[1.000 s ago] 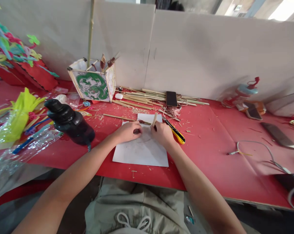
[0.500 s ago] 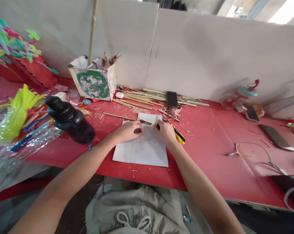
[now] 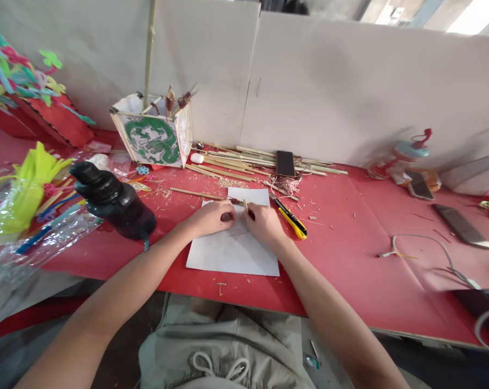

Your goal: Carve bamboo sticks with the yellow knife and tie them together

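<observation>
My left hand (image 3: 215,217) is closed on a thin bamboo stick (image 3: 198,193), which runs out past the fingers to the left. A dark, wrapped-looking section shows at the fingertips; whether it belongs to the same stick I cannot tell. Pinched in my right hand (image 3: 265,221) is a short pale bamboo piece (image 3: 245,204), upright and close to that dark section. Both hands rest over a white paper sheet (image 3: 232,256). Just right of my right hand lies a yellow and black utility knife (image 3: 292,218).
Bamboo strips (image 3: 223,162) lie along the wall, with a phone (image 3: 285,163) on them. A dragon-decorated box (image 3: 152,139) holds tools. A dark bottle (image 3: 114,202) stands left, near clear plastic wrap (image 3: 61,243). A cable (image 3: 426,239) lies right on the red table (image 3: 349,259).
My right hand has moved left with the short bamboo piece, bringing it close to my left fingertips. The utility knife is now more exposed. My left hand has hardly moved.
</observation>
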`<state>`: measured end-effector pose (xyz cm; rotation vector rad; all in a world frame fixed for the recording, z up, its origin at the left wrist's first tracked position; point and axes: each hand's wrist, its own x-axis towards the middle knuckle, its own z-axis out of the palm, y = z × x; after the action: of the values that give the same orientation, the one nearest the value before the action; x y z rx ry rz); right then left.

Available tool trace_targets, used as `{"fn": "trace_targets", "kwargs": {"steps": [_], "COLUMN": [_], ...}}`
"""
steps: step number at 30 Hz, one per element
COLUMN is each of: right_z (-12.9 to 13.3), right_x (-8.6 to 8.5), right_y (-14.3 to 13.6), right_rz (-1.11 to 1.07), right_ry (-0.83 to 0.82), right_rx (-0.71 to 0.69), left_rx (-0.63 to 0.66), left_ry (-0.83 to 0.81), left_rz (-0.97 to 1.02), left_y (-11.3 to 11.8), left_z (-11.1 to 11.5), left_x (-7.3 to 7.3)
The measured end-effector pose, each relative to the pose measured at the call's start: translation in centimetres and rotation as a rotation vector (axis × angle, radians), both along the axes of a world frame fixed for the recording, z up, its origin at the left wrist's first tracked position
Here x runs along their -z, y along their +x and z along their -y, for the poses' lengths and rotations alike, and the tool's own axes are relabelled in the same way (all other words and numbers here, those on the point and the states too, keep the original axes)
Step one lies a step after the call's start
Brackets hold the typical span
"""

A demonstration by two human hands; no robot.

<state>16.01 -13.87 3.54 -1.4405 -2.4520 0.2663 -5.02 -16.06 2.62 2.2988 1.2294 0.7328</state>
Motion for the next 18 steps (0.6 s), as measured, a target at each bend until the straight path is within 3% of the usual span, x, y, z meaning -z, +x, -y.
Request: {"fn": "trace_targets", "kwargs": {"steps": [3,9,14,18], "right_z": [0.6,-1.0,-0.7,0.2], "right_x": [0.2,0.6,0.5,0.2], "right_y": [-0.9,0.8,1.0,-0.1], "right_rz": [-0.038,-0.132,-0.625,-1.024], "right_ry": [-0.055,0.012,0.066,-0.159], "right_rx": [-0.123,0.147,0.143,0.073], "left_rx": [0.003,-0.023,-0.024,-0.061], "left_ry": [-0.012,-0.007,0.006,0.073], "left_rz": [0.008,-0.005,-0.022,-0.005], "left_y": [-0.1,-0.1,0.0,0.1], "left_z": [-0.1,0.0,0.0,0.2], "left_x": [-0.1,0.1,0.4,0.1]}}
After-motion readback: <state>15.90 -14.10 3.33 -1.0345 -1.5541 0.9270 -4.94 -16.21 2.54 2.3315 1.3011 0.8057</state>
